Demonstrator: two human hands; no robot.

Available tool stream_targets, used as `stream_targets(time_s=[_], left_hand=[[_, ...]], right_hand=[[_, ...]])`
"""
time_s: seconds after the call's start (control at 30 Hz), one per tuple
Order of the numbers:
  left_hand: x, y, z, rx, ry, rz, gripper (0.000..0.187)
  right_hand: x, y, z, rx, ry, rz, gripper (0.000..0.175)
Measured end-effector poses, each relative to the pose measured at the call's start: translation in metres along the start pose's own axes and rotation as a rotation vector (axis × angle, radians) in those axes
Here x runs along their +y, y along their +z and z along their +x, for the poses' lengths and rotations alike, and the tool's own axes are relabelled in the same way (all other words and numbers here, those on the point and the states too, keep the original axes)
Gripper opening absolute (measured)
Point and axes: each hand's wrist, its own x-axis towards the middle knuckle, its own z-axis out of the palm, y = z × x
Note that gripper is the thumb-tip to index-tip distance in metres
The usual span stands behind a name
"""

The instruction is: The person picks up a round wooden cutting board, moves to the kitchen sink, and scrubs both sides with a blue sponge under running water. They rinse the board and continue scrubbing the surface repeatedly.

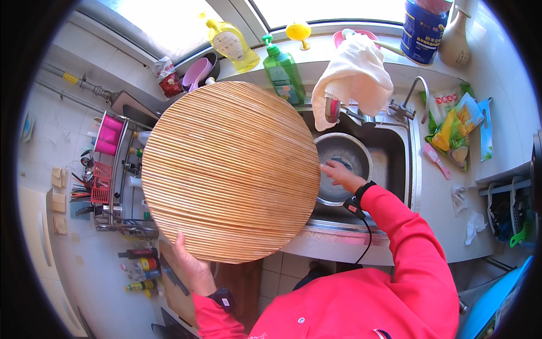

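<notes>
A large round board of thin tan stalks laid side by side (230,169), like a stalk pot lid, is held up in front of me. My left hand (192,265) grips its lower left rim, thumb on the face and the other fingers hidden behind. My right hand (344,174) is at the board's right rim with its fingers apart; whether the fingertips touch the rim is not clear. Below that hand, a round metal basin (367,159) sits in the stainless steel sink (387,159). The board hides part of the basin and the sink's left side.
A pale cloth (353,76) drapes over the faucet area. On the sill stand a green pump bottle (284,74), a yellow detergent bottle (233,44) and a blue can (423,34). Plastic packages (455,123) lie right of the sink. A utensil rack (112,178) is at left.
</notes>
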Motion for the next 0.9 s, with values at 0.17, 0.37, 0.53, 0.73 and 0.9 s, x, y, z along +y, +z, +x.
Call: stream_targets(time_s=[0.17, 0.37, 0.53, 0.73, 0.9], left_hand=[[-0.005, -0.028, 0.007, 0.062, -0.081, -0.111, 0.05], [-0.018, -0.066, 0.007, 0.052, -0.244, -0.32, 0.045], [-0.035, -0.082, -0.008, 0.027, -0.294, -0.355, 0.045], [-0.05, -0.088, -0.02, -0.163, -0.369, -0.437, 0.05], [-0.059, -0.091, -0.034, -0.339, -0.502, -0.453, 0.054]], right_hand=[[-0.025, 0.005, -0.025, -0.244, -0.016, 0.492, 0.055], [-0.021, 0.02, -0.049, -0.199, 0.079, 0.775, 0.054], [-0.028, 0.016, -0.1, -0.425, -0.02, 0.821, 0.045], [-0.021, 0.022, -0.169, -0.183, -0.112, 0.825, 0.04], [-0.004, 0.023, -0.244, -0.015, -0.195, 0.787, 0.043]])
